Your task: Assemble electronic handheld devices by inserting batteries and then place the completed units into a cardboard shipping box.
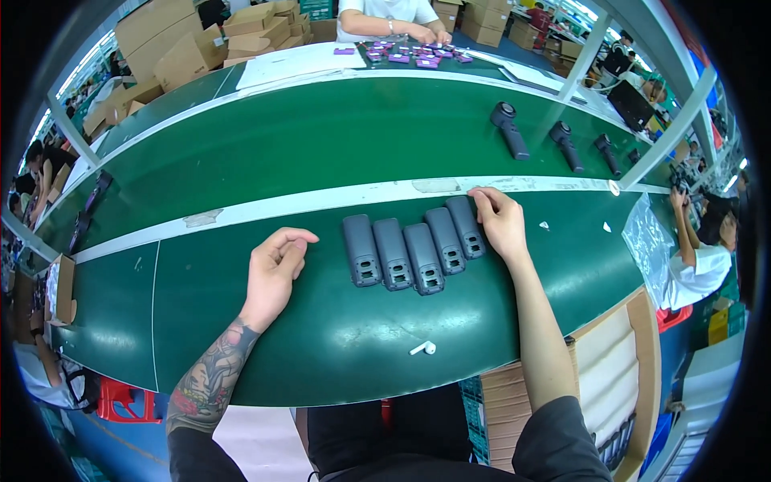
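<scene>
Five dark grey plastic handle casings lie side by side on the green worktop, their cut-out ends toward me: the leftmost casing (361, 245), the second casing (391, 249), the middle casing (422, 253), the fourth casing (445, 237) and the rightmost casing (464, 223). My right hand (501, 225) is at the top right corner of the rightmost casing, thumb and forefinger closed against it. Left of the row, my left hand (275, 269) holds nothing; its forefinger stretches toward the casings and the other fingers bend loosely.
A white earbud (423, 348) lies near the front edge. Beyond a pale rail (321, 197), dark handheld devices (509, 132) rest on a green belt (345, 128). A person across handles purple parts (418, 56). An open carton (642, 361) stands at my right, beside a clear plastic bag (647, 245).
</scene>
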Tool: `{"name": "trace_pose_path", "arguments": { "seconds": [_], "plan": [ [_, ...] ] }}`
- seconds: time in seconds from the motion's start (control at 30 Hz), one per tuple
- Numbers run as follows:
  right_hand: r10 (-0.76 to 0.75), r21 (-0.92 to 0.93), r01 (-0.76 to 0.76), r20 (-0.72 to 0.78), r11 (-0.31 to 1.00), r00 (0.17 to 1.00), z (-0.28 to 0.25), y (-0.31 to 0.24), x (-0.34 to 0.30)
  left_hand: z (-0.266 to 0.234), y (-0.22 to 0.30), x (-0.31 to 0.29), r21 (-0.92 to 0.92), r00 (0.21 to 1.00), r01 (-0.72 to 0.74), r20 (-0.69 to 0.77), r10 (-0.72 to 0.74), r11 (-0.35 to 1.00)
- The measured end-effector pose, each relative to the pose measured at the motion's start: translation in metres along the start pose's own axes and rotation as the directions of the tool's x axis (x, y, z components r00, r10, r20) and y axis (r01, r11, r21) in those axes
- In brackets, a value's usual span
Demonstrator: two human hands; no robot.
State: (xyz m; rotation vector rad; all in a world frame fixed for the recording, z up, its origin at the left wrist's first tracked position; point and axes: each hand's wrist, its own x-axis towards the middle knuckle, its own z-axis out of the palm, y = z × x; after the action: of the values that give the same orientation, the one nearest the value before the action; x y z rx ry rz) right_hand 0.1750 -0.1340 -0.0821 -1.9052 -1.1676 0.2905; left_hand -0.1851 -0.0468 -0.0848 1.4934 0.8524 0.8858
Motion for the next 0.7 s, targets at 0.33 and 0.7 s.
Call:
{"name": "trace_pose_path", "arguments": {
  "seconds": [0.33, 0.7],
  "plan": [
    [-0.11, -0.212, 0.116, 0.043, 0.97, 0.993, 0.009, -0.008, -0.003, -0.002, -0.005, 0.002, 0.021, 1.0, -0.003, 0.01, 0.003, 1.0],
    [-0.15, -0.256, 0.163, 0.071, 0.953, 0.986, 0.015, -0.005, -0.003, -0.006, -0.007, 0.002, 0.045, 1.0, -0.023, 0.022, 0.022, 0.999]
  ]
}}
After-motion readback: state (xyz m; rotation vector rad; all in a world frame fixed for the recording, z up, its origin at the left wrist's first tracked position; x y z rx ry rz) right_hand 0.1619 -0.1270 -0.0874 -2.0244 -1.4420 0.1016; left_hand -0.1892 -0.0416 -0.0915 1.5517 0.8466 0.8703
